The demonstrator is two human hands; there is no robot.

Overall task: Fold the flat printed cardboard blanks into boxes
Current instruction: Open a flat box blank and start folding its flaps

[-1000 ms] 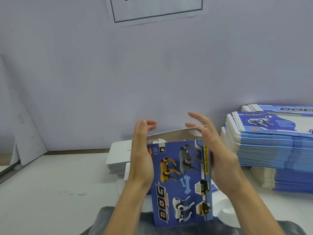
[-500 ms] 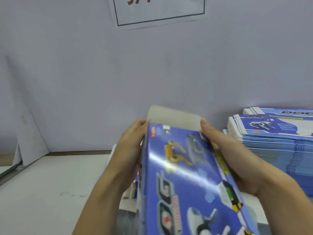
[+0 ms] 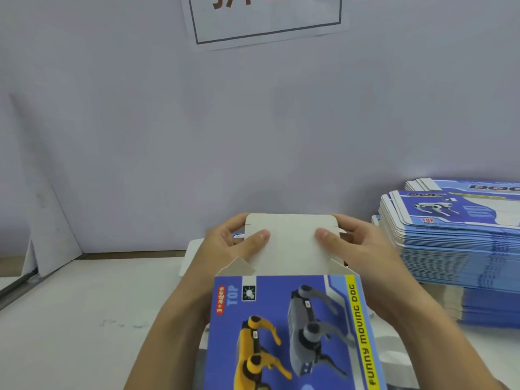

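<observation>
I hold a blue printed box (image 3: pixel 289 327) with robot-dog pictures, its far end open toward the wall. Its white lid flap (image 3: pixel 289 243) stands up from that end. My left hand (image 3: pixel 225 249) grips the flap's left side, thumb pressed on its inner face. My right hand (image 3: pixel 363 249) grips the right side the same way. A small white side flap (image 3: pixel 239 267) sticks up at the box's left corner. A tall stack of flat blue blanks (image 3: pixel 455 237) lies to the right.
A low pile of white card sheets (image 3: pixel 191 257) lies behind the box, mostly hidden by my hands. A white board (image 3: pixel 47 220) leans against the wall at the left. A paper sign (image 3: pixel 267 18) hangs on the wall.
The box has tipped toward me and come closer. My hands have slid from its sides up to the white lid flap, thumbs now pressing on it.
</observation>
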